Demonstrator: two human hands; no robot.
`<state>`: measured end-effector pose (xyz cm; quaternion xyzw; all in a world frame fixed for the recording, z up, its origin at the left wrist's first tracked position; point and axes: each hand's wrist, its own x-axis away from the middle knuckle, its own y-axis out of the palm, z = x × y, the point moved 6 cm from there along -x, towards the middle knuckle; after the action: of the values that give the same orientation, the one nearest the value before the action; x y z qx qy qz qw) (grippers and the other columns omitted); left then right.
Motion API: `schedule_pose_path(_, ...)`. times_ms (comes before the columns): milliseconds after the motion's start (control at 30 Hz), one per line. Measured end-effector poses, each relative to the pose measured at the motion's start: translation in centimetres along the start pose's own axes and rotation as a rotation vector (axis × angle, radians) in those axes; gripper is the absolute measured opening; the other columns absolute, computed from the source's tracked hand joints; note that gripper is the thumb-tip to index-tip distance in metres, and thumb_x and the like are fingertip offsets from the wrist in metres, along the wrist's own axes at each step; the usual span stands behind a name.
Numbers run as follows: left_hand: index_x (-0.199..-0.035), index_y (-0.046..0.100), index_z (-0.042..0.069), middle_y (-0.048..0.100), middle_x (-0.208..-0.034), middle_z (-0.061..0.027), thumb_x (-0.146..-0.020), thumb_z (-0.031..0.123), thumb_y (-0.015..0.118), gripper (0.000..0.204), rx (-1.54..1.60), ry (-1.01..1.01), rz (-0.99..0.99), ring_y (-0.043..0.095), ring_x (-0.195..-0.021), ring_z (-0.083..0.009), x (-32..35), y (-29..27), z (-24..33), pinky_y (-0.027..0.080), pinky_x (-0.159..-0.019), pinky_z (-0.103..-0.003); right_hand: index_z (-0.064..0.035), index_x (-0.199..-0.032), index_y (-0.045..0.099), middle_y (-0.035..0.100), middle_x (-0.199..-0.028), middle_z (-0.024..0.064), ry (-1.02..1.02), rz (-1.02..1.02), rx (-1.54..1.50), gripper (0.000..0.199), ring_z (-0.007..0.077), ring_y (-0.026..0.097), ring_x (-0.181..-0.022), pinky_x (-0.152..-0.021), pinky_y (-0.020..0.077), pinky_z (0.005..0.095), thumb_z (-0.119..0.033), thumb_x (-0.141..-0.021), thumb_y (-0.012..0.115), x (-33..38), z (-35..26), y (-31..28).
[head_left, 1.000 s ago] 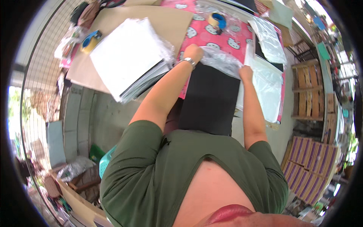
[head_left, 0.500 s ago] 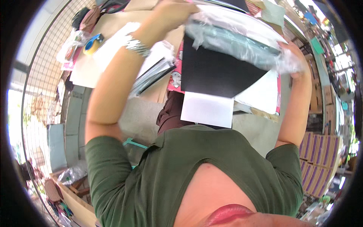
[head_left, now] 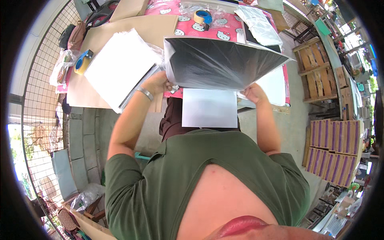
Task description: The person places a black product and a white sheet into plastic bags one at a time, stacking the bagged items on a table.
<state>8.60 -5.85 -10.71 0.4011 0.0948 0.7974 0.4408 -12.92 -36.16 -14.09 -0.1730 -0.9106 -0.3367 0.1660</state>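
A black sheet (head_left: pixel 224 60) lies under shiny clear plastic on the table in front of me. My left hand (head_left: pixel 158 83) is closed on the plastic at its near left corner. At the near right corner, the fingers of my right hand (head_left: pixel 255 95) pinch the plastic's edge. Between my hands a white sheet (head_left: pixel 210 109) juts out from beneath the black one, over my lap. To the left, near my left wrist, rests a stack of white sheets (head_left: pixel 116 64) with dark-edged sheets under it. More white paper (head_left: pixel 274 87) lies beside my right hand.
A blue tape dispenser (head_left: pixel 83 63) sits at the table's left, another tape dispenser (head_left: pixel 203 18) at the far middle. Folded clear plastic (head_left: pixel 262 28) lies far right on the pink tablecloth (head_left: pixel 190 29). A wooden pallet (head_left: pixel 316 72) and stacked boxes (head_left: pixel 334 146) stand right.
The bunched plastic, held high across the black sheet's far part, is now spread over the sheet. Both my hands have come down toward me to its near corners.
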Motion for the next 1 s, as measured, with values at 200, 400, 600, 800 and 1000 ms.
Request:
schedule_pose_path(200, -0.108, 0.053, 0.008, 0.054, -0.080, -0.0015, -0.085, 0.005, 0.043, 0.024, 0.257, 0.475, 0.212, 0.049, -0.062, -0.0151, -2.0, -5.1, -10.0, 0.045, -0.062, -0.031, -0.0069, -0.096, 0.062, 0.058, -0.105, 0.0090, -0.125, 0.170, 0.916, 0.016, 0.0235, 0.056, -0.089, -0.082, 0.0452, 0.0328, -0.007, -0.083, 0.053, 1.4, 4.2, -0.4)
schedule_pose_path(400, -0.126, 0.046, 0.012, 0.052, -0.105, -0.0138, -0.078, 0.013, 0.054, 0.049, -0.976, 0.624, 0.459, 0.054, -0.097, -0.0282, 3.7, -1.4, -15.0, 0.041, -0.084, -0.036, -0.0062, -0.090, 0.065, 0.049, -0.084, 0.0043, -0.471, 0.068, 1.093, 0.017, 0.0147, 0.050, -0.078, -0.074, 0.0396, 0.0225, -0.018, -0.077, 0.065, 5.2, 8.5, -0.5)
schedule_pose_path(600, -0.109, 0.061, 0.014, 0.055, -0.097, -0.0120, -0.077, 0.014, 0.058, 0.032, -0.815, 0.503, 0.681, 0.054, -0.091, -0.0199, -0.2, -5.3, -15.3, 0.042, -0.080, -0.030, -0.0134, -0.096, 0.069, 0.047, -0.090, 0.0055, -0.274, 0.173, 1.132, 0.024, 0.0176, 0.048, -0.086, -0.076, 0.0384, 0.0238, -0.012, -0.073, 0.064, 3.1, 8.3, 0.2)
schedule_pose_path(800, -0.107, 0.058, 0.006, 0.058, -0.096, -0.0123, -0.075, 0.011, 0.066, 0.033, -0.843, 0.562, 0.647, 0.055, -0.089, -0.0232, 5.4, 1.7, -9.9, 0.042, -0.082, -0.032, -0.0037, -0.090, 0.063, 0.058, -0.080, 0.0141, -0.262, -0.013, 1.234, 0.023, 0.0289, 0.055, -0.076, -0.072, 0.0436, 0.0396, -0.022, -0.076, 0.065, 2.2, 7.7, -0.7)
schedule_pose_path(1000, -0.107, 0.056, -0.001, 0.059, -0.101, -0.0084, -0.077, 0.008, 0.068, 0.034, -0.219, 0.689, 0.497, 0.054, -0.089, -0.0171, 8.7, -0.4, -7.2, 0.043, -0.080, -0.029, -0.0001, -0.099, 0.059, 0.063, -0.084, 0.0168, -0.293, -0.208, 1.238, 0.038, 0.0286, 0.058, -0.079, -0.073, 0.0436, 0.0359, -0.033, -0.080, 0.064, 2.7, 2.7, 12.4)
